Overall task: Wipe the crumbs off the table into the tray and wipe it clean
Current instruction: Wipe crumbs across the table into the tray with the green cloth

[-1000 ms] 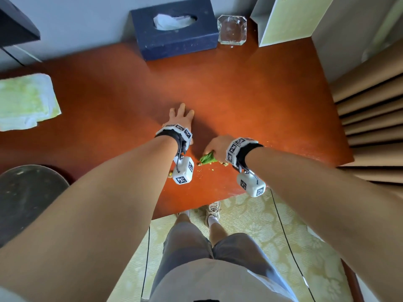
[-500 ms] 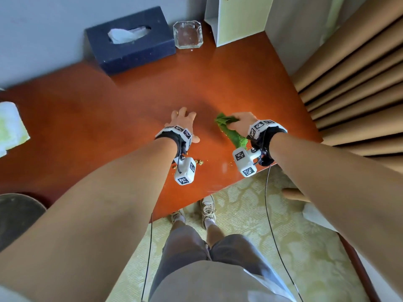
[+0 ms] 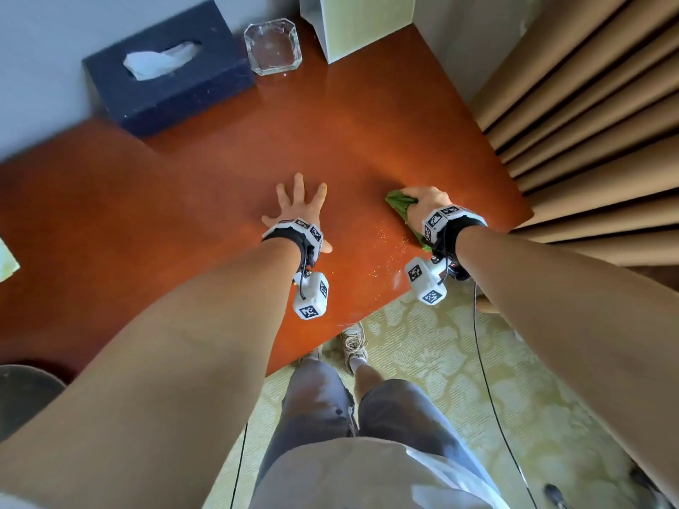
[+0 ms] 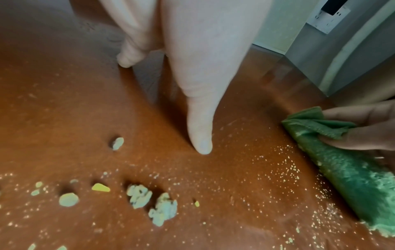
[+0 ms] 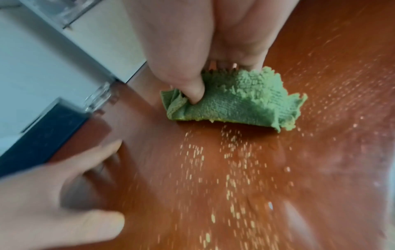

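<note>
Since the frame a second back, right hand [image 3: 426, 203] and green cloth [image 3: 398, 207] have swung from the near edge beside the left wrist out to the right side of the table [image 3: 183, 200]; left hand [image 3: 299, 203] hasn't shifted, though its fingers now look more splayed. Left to right: dark round thing [image 3: 22, 394] pokes in at the near-left corner below the table edge, possibly the tray, can't confirm, contents not visible. Navy tissue box [image 3: 165, 71] at the far edge has a white tissue sticking out of its slot. Left hand lies flat on the wood, fingers spread, thumb out, holding nothing. Bigger crumbs [image 4: 158, 208] sit in a loose cluster just near of that thumb, none collected yet. Clear glass dish [image 3: 273, 45] right of the tissue box looks empty. Fine crumb dust [image 5: 230, 169] is scattered between the two hands. Right hand has cloth bunched, thumb and curled fingers pinching it, pressed on the table with grit stuck to its pile. My read: early to mid sweep, dust being gathered from the right, nothing visibly in a tray so far; still left are pushing the pile over the edge into the tray and a final clean wipe.
</note>
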A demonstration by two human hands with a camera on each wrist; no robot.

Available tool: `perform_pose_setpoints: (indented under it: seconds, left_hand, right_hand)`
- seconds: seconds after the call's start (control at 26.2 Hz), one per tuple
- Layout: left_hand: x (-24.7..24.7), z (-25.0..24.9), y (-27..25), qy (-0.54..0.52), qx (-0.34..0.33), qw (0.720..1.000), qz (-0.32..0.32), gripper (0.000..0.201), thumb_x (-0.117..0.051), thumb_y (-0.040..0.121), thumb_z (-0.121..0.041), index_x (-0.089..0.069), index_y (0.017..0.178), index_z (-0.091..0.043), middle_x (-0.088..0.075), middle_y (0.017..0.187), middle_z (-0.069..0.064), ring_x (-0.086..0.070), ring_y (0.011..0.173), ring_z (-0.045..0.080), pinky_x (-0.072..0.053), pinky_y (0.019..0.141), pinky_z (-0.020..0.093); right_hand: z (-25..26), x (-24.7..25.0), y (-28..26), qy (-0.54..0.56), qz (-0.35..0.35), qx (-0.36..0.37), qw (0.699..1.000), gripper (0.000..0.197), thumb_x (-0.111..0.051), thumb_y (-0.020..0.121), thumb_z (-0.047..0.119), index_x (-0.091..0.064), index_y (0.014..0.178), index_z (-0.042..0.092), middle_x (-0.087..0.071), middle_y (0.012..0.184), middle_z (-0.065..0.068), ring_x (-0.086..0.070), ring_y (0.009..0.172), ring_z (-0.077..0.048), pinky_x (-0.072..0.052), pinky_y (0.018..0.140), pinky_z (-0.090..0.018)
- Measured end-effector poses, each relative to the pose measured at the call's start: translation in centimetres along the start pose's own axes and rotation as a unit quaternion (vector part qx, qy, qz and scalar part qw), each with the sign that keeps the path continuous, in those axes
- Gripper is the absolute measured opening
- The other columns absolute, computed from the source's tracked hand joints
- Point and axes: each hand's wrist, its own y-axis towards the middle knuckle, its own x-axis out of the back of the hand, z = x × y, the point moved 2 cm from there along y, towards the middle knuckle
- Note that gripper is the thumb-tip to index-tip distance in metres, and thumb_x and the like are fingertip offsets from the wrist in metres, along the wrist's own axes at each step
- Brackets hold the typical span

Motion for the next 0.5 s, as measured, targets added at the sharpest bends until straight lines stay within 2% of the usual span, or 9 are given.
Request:
perform_pose_setpoints:
  seconds: [0.08,0.15,0.23,0.3,0.34,0.42,0.5]
  left_hand:
    - [0.2,0.1,0.2,0.001,0.0,1.0,0.007,0.125,-0.087,0.069,-0.036,0.006,0.152,-0.044,0.033,0.157,-0.002,0.024,0.146,0.037,-0.019,0.104,0.077]
    - [0.2,0.0,0.3,0.014,-0.001,1.0,0.011,0.126,-0.087,0.069,-0.037,0.008,0.152,-0.044,0.033,0.157,-0.001,0.023,0.146,0.038,-0.021,0.104,0.077]
    - [0.5,0.1,0.5,0.016,-0.001,1.0,0.012,0.123,-0.086,0.072,-0.031,0.006,0.152,-0.044,0.033,0.157,-0.001,0.023,0.146,0.038,-0.024,0.103,0.076]
    - [1.0,0.0,0.8,0.012,0.0,1.0,0.015,0.113,-0.081,0.078,-0.02,0.0,0.153,-0.043,0.029,0.159,0.0,0.02,0.146,0.04,-0.026,0.102,0.075]
    - [1.4,-0.2,0.8,0.017,0.001,1.0,0.014,0.107,-0.079,0.079,-0.018,-0.006,0.153,-0.04,0.024,0.16,0.003,0.015,0.146,0.041,-0.029,0.103,0.073]
    - [2.2,-0.8,0.5,0.04,-0.02,0.999,0.0,0.09,-0.079,0.078,-0.027,-0.025,0.149,-0.032,0.005,0.16,0.008,-0.002,0.145,0.04,-0.035,0.1,0.063]
    - [3.0,-1.5,0.2,0.06,-0.065,0.996,-0.032,0.075,-0.078,0.076,-0.034,-0.039,0.14,-0.024,-0.014,0.152,0.007,-0.019,0.137,0.035,-0.04,0.091,0.053]
  right_hand:
    - [1.2,-2.0,-1.2,-0.03,0.032,0.044,0.998,0.041,-0.048,0.098,0.017,-0.058,0.128,0.042,-0.062,0.112,0.004,-0.067,0.077,-0.019,-0.056,0.06,-0.027]
    - [2.2,-5.2,-2.7,-0.055,0.081,0.087,0.991,0.034,-0.054,0.097,0.023,-0.061,0.121,0.046,-0.066,0.111,0.009,-0.069,0.079,-0.015,-0.059,0.062,-0.028]
    - [2.6,-8.7,-3.7,-0.093,0.127,0.113,0.981,0.039,-0.055,0.095,0.016,-0.062,0.119,0.046,-0.067,0.115,0.011,-0.07,0.085,-0.014,-0.061,0.068,-0.03]
    - [2.8,-10.2,-4.4,-0.092,0.149,0.113,0.978,0.046,-0.051,0.093,0.009,-0.063,0.121,0.044,-0.066,0.121,0.007,-0.069,0.089,-0.016,-0.061,0.072,-0.033]
    - [2.8,-10.0,-4.5,-0.088,0.15,0.108,0.979,0.047,-0.049,0.092,0.008,-0.062,0.123,0.042,-0.065,0.123,0.005,-0.069,0.09,-0.018,-0.061,0.074,-0.035]
    - [2.8,-8.5,-5.1,-0.068,0.125,0.092,0.986,0.047,-0.044,0.093,0.01,-0.059,0.129,0.037,-0.061,0.127,0.001,-0.068,0.09,-0.021,-0.061,0.076,-0.035]
    - [1.7,-6.7,-5.1,-0.001,0.081,0.053,0.995,0.045,-0.042,0.096,0.01,-0.056,0.133,0.033,-0.06,0.125,-0.002,-0.065,0.084,-0.018,-0.059,0.069,-0.027]
